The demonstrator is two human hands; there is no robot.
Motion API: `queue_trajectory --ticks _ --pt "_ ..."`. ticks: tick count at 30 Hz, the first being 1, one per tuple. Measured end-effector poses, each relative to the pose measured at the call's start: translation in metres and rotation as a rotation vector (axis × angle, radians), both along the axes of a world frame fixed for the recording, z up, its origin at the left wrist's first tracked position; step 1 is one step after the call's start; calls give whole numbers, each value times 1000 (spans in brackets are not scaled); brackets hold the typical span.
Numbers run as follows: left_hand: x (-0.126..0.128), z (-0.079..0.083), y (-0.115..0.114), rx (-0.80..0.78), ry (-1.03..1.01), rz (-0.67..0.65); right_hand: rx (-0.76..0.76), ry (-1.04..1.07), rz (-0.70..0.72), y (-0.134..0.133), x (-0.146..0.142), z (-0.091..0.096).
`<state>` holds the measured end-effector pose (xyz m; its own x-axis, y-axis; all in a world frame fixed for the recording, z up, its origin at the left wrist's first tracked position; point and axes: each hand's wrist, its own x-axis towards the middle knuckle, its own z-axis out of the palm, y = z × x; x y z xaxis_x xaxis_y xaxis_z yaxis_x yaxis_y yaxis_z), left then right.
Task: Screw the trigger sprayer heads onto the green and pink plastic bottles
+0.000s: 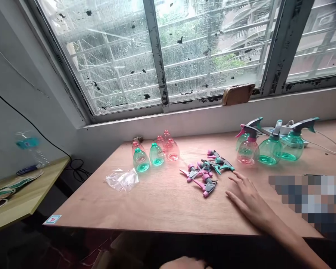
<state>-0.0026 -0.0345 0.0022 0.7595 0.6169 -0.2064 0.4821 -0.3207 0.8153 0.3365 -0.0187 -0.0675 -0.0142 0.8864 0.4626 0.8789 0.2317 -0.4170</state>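
My right hand (248,196) rests on the table with its fingers spread, holding nothing. Its fingertips are close to a loose pile of spray heads (208,182), some grey and pink, others grey and green. My left hand (182,263) shows only in part at the bottom edge, below the table front; its fingers are hidden. Toward the back stand several headless bottles, among them a clear green bottle (157,155) and a clear red bottle (173,150). At right, a red spray bottle (246,152) and green spray bottles (270,152) have heads fitted.
A crumpled clear plastic bag (122,180) lies left on the wooden table (156,209). A power strip (285,129) with white cables sits behind the spray bottles. Blurred blocks cover something at right. A brown block (238,95) stands on the windowsill. Another table (42,190) is at left.
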Motion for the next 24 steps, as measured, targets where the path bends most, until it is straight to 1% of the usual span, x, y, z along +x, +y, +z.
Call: queue_trajectory --ticks 2,4,7,9,10,11,12,15,17,20,22,24 --pt "-15 18 12 163 -53 134 4 -4 -21 10 9 5" --pt "-31 38 32 319 -97 294 4 -27 -41 27 20 15" --pt "-53 64 77 536 -136 574 -16 -77 -42 60 36 31" --pt "-64 73 110 661 -118 780 -56 -121 6 79 41 38" --pt "-68 74 126 708 -91 875 -74 -137 26 87 42 39" --pt "-70 73 141 742 -56 953 -88 -149 42 93 41 40" --pt "-72 70 153 758 -17 1003 -97 -157 53 98 40 39" --pt "-72 55 177 809 69 1066 -97 -161 62 103 36 36" --pt "-70 42 183 842 106 1108 -85 -156 58 103 34 33" --pt "-66 27 186 863 129 1167 -70 -133 48 101 32 31" --pt "-63 19 187 859 120 1194 -58 -96 33 100 31 31" --pt "-61 16 188 846 90 1209 -37 -32 6 99 30 33"
